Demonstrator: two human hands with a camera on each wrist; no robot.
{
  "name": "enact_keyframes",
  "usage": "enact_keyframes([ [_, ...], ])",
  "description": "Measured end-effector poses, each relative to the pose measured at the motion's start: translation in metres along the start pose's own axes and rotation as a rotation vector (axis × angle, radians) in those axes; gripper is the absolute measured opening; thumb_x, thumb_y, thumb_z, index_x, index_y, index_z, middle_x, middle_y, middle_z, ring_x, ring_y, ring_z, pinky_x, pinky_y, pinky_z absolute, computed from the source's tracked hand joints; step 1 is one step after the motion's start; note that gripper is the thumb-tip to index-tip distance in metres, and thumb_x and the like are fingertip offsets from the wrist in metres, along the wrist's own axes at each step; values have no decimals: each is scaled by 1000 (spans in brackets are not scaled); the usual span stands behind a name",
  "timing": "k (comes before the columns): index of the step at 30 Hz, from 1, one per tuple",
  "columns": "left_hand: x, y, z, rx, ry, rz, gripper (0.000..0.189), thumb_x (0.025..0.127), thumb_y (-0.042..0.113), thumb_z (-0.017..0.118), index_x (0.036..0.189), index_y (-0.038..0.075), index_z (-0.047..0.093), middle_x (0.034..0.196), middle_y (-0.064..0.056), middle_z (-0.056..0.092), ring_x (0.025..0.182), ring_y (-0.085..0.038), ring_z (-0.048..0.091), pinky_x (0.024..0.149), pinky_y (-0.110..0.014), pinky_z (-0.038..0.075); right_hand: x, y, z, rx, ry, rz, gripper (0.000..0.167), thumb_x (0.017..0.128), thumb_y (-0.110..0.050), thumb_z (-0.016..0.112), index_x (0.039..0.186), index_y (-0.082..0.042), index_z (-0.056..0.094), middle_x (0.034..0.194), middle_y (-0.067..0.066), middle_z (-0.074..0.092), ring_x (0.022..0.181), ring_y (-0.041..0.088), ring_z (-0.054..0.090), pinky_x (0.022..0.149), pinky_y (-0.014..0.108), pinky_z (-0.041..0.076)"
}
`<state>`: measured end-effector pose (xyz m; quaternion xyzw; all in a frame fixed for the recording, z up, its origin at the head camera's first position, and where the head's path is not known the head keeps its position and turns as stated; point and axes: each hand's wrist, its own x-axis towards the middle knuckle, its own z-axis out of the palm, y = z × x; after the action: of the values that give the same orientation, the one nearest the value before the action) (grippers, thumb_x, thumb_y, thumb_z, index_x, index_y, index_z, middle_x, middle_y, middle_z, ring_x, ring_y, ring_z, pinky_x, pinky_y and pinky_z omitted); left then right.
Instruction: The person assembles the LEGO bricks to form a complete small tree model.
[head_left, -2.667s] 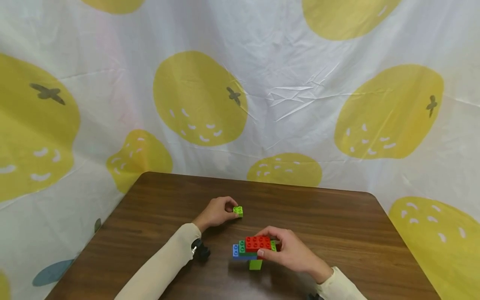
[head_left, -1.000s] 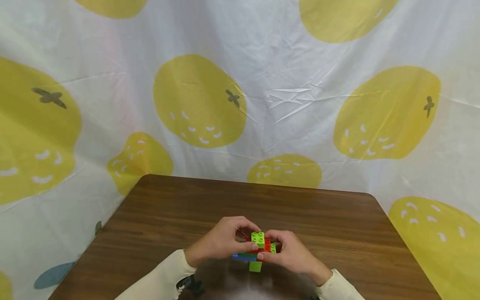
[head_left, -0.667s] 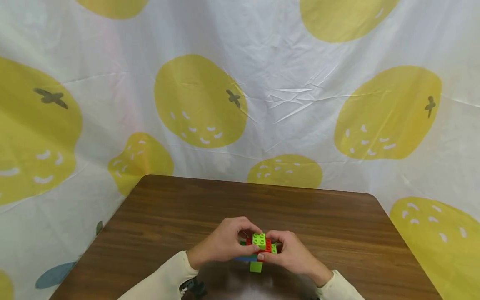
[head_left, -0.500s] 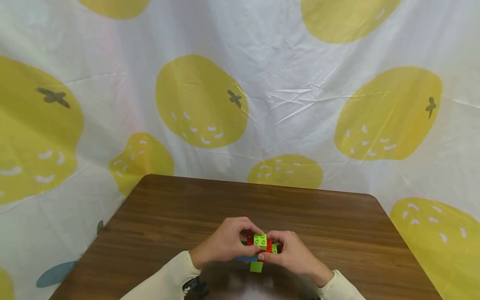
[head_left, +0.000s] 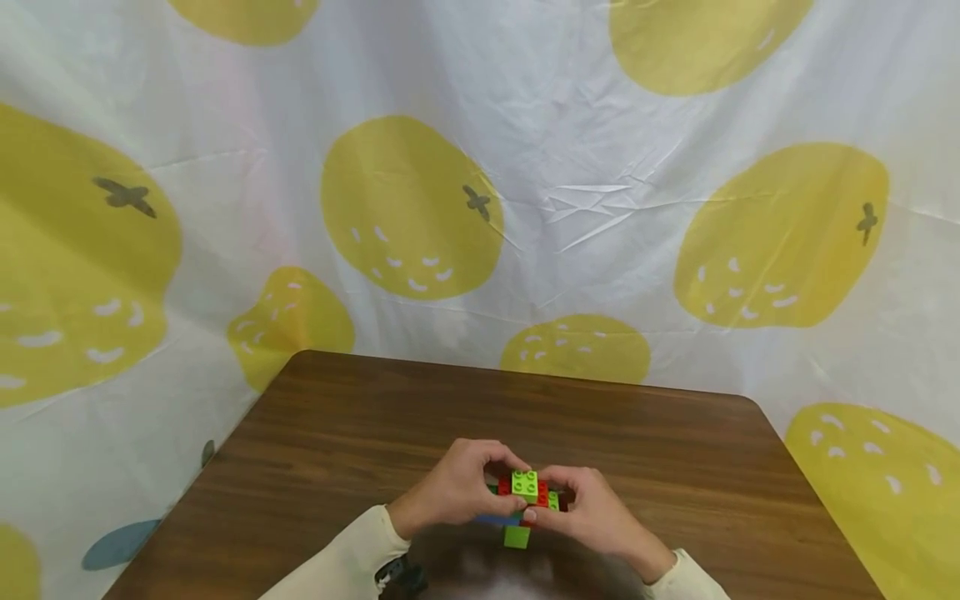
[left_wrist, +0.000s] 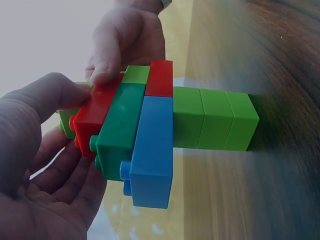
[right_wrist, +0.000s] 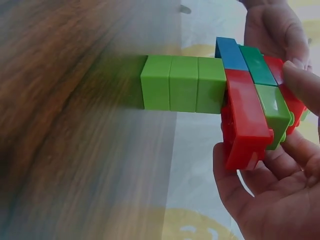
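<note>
A stacked toy-brick structure stands on the table between both hands. Its base is a column of lime bricks [left_wrist: 212, 117], with a blue brick [left_wrist: 152, 145] and a red brick [right_wrist: 245, 107] side by side above. Over those lie a dark green brick [left_wrist: 120, 132] and a lime one [right_wrist: 272, 107], topped by another red brick [left_wrist: 102, 107]. My left hand [head_left: 461, 483] pinches a small lime brick [head_left: 524, 483] between thumb and fingers, right at the top red brick's studs. From the other side, my right hand [head_left: 596, 512] grips the upper layers of the structure.
The brown wooden table [head_left: 360, 408] has rounded far corners. Behind and beside it hangs a white curtain [head_left: 585, 250] printed with yellow fruit. A dark wrist device [head_left: 405, 575] sits below the left sleeve.
The left hand has carried the small lime brick from farther back on the table onto the top red brick, then shifted slightly right. The right hand keeps its grip on the structure.
</note>
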<state>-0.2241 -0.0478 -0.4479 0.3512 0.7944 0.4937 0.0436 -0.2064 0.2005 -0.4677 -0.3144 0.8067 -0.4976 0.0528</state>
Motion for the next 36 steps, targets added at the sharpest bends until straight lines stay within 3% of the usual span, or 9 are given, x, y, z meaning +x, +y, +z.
enact_keyframes([
  [11, -1, 1, 0, 41, -18, -43, 33, 85, 22, 91, 115, 19, 78, 105, 9, 74, 90, 0, 68, 85, -23, 59, -3, 4, 0, 13, -7, -1, 23, 98, -21, 77, 119, -11, 74, 106, 5, 79, 85, 7, 72, 72, 29, 62],
  [18, -3, -7, -1, 32, -21, -1, 35, 88, 29, 88, 120, 22, 76, 110, 8, 74, 93, -2, 67, 86, -22, 58, -3, 4, -2, -10, -9, 24, 26, 97, -24, 79, 121, -15, 74, 106, 0, 79, 85, 8, 73, 73, 29, 62],
  [27, -10, -17, -7, 33, -57, -31, 40, 89, 31, 88, 124, 17, 74, 111, 4, 74, 95, 0, 68, 84, -23, 59, -8, 8, -3, -87, 34, -26, 34, 95, -27, 81, 127, -18, 70, 111, -1, 78, 92, 8, 73, 81, 30, 61],
  [36, -18, -27, -10, 47, -57, -45, 40, 90, 33, 87, 124, 19, 73, 114, 4, 73, 98, -2, 68, 85, -25, 60, -15, 16, -4, -138, 78, -115, 40, 94, -26, 82, 131, -22, 67, 115, -2, 79, 93, 12, 74, 81, 33, 62],
])
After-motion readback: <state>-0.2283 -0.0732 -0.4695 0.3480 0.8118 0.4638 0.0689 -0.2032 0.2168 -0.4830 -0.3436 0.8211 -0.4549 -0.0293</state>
